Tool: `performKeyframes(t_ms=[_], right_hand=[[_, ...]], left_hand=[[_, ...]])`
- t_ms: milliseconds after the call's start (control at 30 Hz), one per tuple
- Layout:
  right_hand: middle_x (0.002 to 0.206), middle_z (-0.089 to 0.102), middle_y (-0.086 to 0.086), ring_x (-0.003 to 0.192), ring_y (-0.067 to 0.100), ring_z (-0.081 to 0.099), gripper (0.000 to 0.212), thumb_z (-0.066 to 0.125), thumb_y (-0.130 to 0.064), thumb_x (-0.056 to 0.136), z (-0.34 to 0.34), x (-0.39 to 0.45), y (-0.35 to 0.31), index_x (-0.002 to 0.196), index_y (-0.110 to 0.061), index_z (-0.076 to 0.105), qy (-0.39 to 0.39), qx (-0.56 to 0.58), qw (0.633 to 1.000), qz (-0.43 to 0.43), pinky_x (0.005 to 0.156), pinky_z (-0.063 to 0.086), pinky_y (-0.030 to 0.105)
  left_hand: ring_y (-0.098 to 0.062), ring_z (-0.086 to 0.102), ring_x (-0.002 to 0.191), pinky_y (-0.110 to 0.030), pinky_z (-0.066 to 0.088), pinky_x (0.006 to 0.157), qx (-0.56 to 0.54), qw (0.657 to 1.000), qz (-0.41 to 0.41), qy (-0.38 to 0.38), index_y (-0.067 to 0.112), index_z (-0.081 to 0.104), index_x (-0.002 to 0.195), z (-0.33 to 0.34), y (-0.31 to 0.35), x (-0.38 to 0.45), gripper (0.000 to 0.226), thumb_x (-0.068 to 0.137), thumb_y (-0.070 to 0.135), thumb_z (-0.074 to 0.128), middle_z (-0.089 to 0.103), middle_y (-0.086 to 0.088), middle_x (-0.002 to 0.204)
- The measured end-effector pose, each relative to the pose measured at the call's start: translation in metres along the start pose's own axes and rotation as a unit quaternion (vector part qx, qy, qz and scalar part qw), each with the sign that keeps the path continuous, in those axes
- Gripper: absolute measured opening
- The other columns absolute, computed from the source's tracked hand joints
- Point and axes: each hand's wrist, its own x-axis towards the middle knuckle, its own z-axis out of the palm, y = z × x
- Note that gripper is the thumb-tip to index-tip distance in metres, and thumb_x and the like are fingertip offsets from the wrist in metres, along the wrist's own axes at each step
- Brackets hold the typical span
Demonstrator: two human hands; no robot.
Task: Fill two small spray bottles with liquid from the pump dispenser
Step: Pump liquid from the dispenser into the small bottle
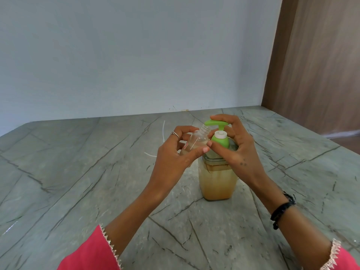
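Tilted uncapped bottle under green pump

Small bottle held under a green pump spout

The left hand grips a clear spray bottle, uncapped and tilted, its threaded neck just beneath the nozzle of the pump dispenser. The right hand rests on the green pump head, thumb against the dispenser's green collar. The square jar holds a cloudy yellowish liquid and stands on a grey veined countertop. Thin white tubes lie behind the left hand
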Motion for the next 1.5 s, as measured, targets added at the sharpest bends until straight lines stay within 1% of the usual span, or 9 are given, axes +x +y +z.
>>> performKeyframes(t_ms=[133,367,533,767,900,1033,1200,1333,1500], right_hand=[[0.094,0.068,-0.004,0.092,0.013,0.068,0.047,0.069,-0.013,0.08,-0.0009,-0.001,-0.0004,0.119,-0.029,0.048,-0.011,-0.002,1.0,0.004,0.08,0.055,0.024],[0.09,0.072,0.002,0.087,0.019,0.07,0.041,0.069,-0.014,0.078,0.0021,0.0006,-0.0004,0.109,-0.035,0.052,0.026,-0.013,1.0,0.005,0.08,0.057,0.038],[0.091,0.072,-0.005,0.084,0.012,0.07,0.037,0.068,-0.01,0.075,0.0044,0.0016,-0.0036,0.099,-0.035,0.054,0.048,-0.023,0.999,0.006,0.075,0.057,0.027],[0.09,0.07,-0.008,0.08,0.01,0.07,0.032,0.07,0.003,0.078,0.0051,0.0026,-0.0034,0.09,-0.024,0.057,0.061,-0.032,0.997,0.018,0.069,0.058,0.026],[0.092,0.071,-0.003,0.084,0.013,0.07,0.033,0.07,-0.002,0.078,0.0047,0.0025,-0.0044,0.097,-0.026,0.057,0.055,-0.03,0.998,0.007,0.074,0.057,0.026],[0.09,0.071,0.001,0.086,0.017,0.069,0.039,0.067,-0.011,0.079,0.0036,0.0004,-0.0027,0.109,-0.031,0.053,0.034,-0.02,0.999,0.0,0.078,0.056,0.03],[0.09,0.069,-0.003,0.089,0.019,0.068,0.04,0.066,-0.027,0.079,0.0018,0.0003,-0.0022,0.115,-0.035,0.051,0.013,-0.011,1.0,-0.004,0.08,0.056,0.032],[0.092,0.07,-0.001,0.093,0.021,0.068,0.04,0.067,-0.026,0.079,0.0016,0.0006,-0.0004,0.115,-0.037,0.052,0.008,-0.012,1.0,-0.005,0.084,0.056,0.04],[0.08,0.07,0.0,0.079,0.011,0.069,0.04,0.068,-0.004,0.078,0.0029,0.0031,-0.0011,0.104,-0.03,0.053,0.033,-0.02,0.999,-0.014,0.076,0.053,0.02]], left_hand=[[-0.009,0.062,0.09,-0.01,0.051,0.061,-0.002,1.0,0.005,0.002,0.032,0.053,0.103,0.0008,0.0016,-0.0002,0.034,0.075,0.025,0.072,0.062,0.014,0.095],[-0.001,0.061,0.085,-0.008,0.048,0.061,-0.007,1.0,0.009,0.004,0.036,0.053,0.099,0.0015,0.0043,-0.0004,0.033,0.075,0.025,0.072,0.061,0.018,0.091],[-0.006,0.061,0.088,-0.008,0.048,0.06,-0.011,1.0,0.009,0.0,0.031,0.055,0.102,0.0017,0.004,-0.0009,0.032,0.076,0.023,0.072,0.061,0.015,0.091],[-0.006,0.061,0.089,-0.007,0.048,0.067,0.008,1.0,0.005,0.004,0.029,0.056,0.106,0.0005,-0.0006,-0.0008,0.035,0.075,0.025,0.073,0.061,0.016,0.091],[-0.006,0.062,0.086,-0.009,0.049,0.062,0.001,1.0,0.005,0.002,0.029,0.056,0.104,0.0006,0.0008,-0.0007,0.034,0.075,0.023,0.072,0.062,0.014,0.091],[0.006,0.059,0.083,-0.006,0.047,0.06,0.001,1.0,0.012,0.001,0.036,0.053,0.099,-0.0004,0.002,-0.0002,0.033,0.075,0.024,0.072,0.061,0.016,0.091],[0.01,0.058,0.082,-0.006,0.048,0.059,0.007,1.0,0.016,0.0,0.04,0.051,0.096,0.0006,0.0024,-0.0006,0.034,0.076,0.024,0.072,0.06,0.019,0.09],[0.015,0.057,0.078,-0.006,0.047,0.056,0.007,1.0,0.023,0.001,0.041,0.05,0.095,0.0002,0.0043,-0.0006,0.034,0.076,0.023,0.071,0.059,0.023,0.087],[0.015,0.058,0.077,-0.006,0.047,0.055,0.004,1.0,0.024,-0.002,0.041,0.05,0.094,0.0004,0.0059,-0.0003,0.034,0.076,0.023,0.071,0.059,0.022,0.085]])
